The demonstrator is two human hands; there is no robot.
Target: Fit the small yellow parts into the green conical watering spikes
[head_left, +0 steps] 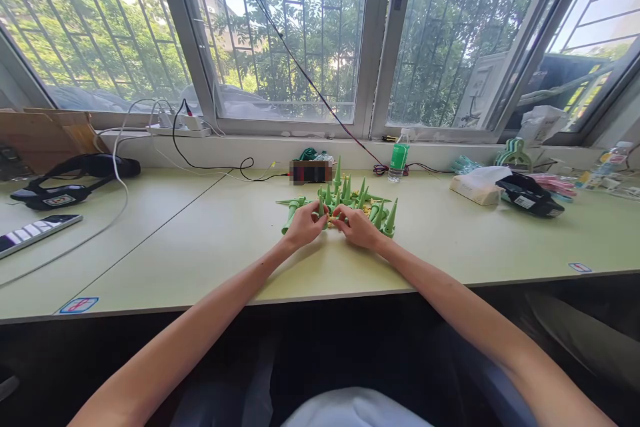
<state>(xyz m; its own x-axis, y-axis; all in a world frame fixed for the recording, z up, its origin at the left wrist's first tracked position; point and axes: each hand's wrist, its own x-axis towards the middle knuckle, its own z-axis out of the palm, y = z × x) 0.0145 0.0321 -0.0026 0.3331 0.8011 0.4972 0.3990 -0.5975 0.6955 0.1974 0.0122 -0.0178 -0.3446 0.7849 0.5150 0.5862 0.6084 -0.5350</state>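
My left hand (306, 224) is closed around a green plastic spike (321, 206), its pointed end up. Close beside it, my right hand (356, 225) is closed in a pinch, the fingertips almost meeting those of the left; what they hold is too small to make out. Several more green spikes (391, 219) crowd the table just beyond and beside both hands, some standing point up, others lying down. Small yellow pieces (331, 220) lie among them, partly hidden by my fingers.
Behind the spikes lies a dark device (311, 172) with a cable. A water bottle (399, 157) stands near the window. On the right are a tissue box (475, 189) and a black headset (530, 195); on the left, another headset (60, 193) and a phone (37, 233) on the pale table (200, 247).
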